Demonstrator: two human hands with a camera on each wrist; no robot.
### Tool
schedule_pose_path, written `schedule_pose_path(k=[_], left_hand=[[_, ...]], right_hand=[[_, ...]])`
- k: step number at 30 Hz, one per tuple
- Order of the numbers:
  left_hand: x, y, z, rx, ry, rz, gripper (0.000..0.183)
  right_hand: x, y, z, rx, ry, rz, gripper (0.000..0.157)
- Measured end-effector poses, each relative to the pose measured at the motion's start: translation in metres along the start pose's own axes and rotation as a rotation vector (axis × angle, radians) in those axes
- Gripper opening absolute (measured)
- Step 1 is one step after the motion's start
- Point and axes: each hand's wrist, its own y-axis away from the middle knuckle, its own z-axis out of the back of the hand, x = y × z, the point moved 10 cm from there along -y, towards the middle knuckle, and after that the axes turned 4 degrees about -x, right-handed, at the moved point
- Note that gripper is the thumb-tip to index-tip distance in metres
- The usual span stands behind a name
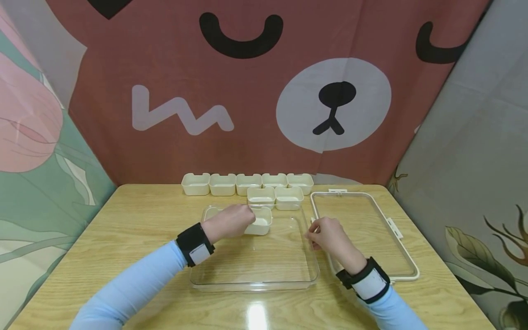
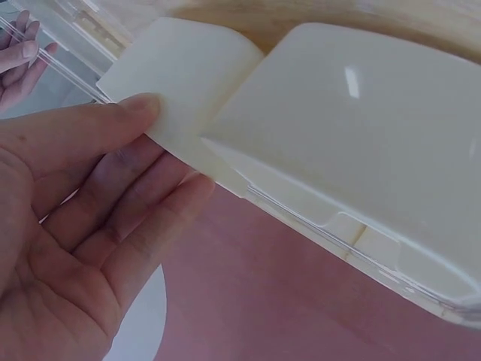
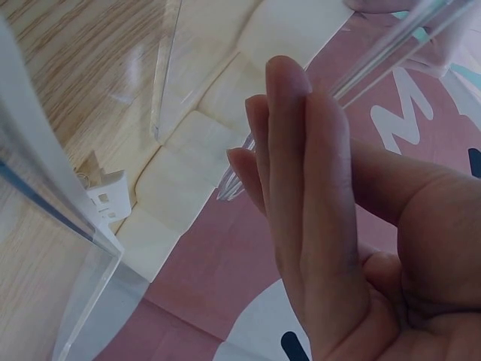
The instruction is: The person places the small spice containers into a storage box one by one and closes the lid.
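My left hand [image 1: 231, 222] pinches a small cream bin [image 1: 261, 223] at the back of a large clear box [image 1: 253, 286]. The left wrist view shows the thumb against the bin's outer wall [image 2: 184, 71] and the other fingers near its rim. A second cream bin [image 2: 361, 128] sits right beside it, on its left in the head view, partly hidden by my hand. At the clear box's right wall is my right hand [image 1: 330, 236], its fingers [image 3: 323, 188] straight and overlapping the rim in the right wrist view. Its thumb is partly hidden.
Several matching cream bins [image 1: 222, 184] line the table's back edge, with two more [image 1: 261, 196] in front of them. A clear lid with a white frame [image 1: 406, 250] and side clips lies right of the box. A patterned cloth [image 1: 247, 91] hangs behind the table.
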Motion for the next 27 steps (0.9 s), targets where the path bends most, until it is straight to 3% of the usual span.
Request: schedule_pose_path(k=[27], left_hand=[[0.0033, 0.0038, 0.0005, 0.029, 0.016, 0.065, 0.018]], right_hand=[[-0.0015, -0.0008, -0.0006, 0.009, 0.016, -0.014, 0.006]])
